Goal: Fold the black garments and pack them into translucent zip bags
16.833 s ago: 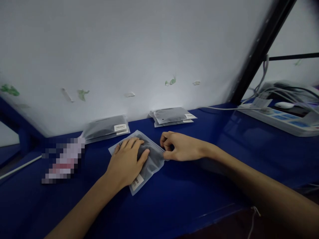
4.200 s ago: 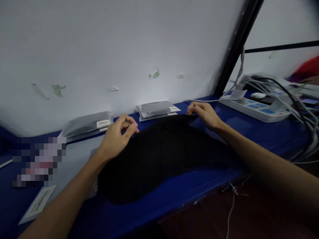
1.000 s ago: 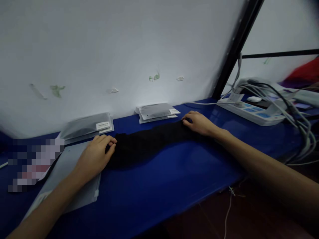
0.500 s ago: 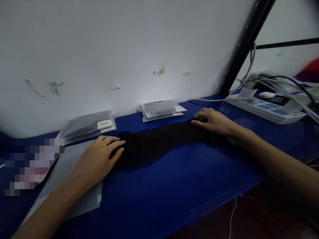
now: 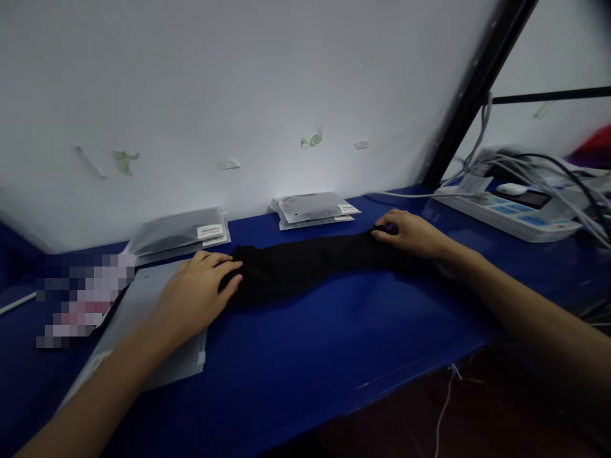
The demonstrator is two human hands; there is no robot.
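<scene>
A long black piece of cloth lies folded into a band across the blue table. My left hand rests flat on its left end, fingers stretched out. My right hand presses on its right end with fingers bent down onto the fabric. Under my left wrist lies an empty clear plastic bag.
Two stacks of sealed grey bags lie along the white wall. A white power strip with several cables sits at the right. A black frame post rises beside it. The table's front edge runs close below the cloth.
The cloth came out of its bag, was spread wide and is now folded into a narrow band. In the last second both hands stay on its ends; the view has shifted slightly.
</scene>
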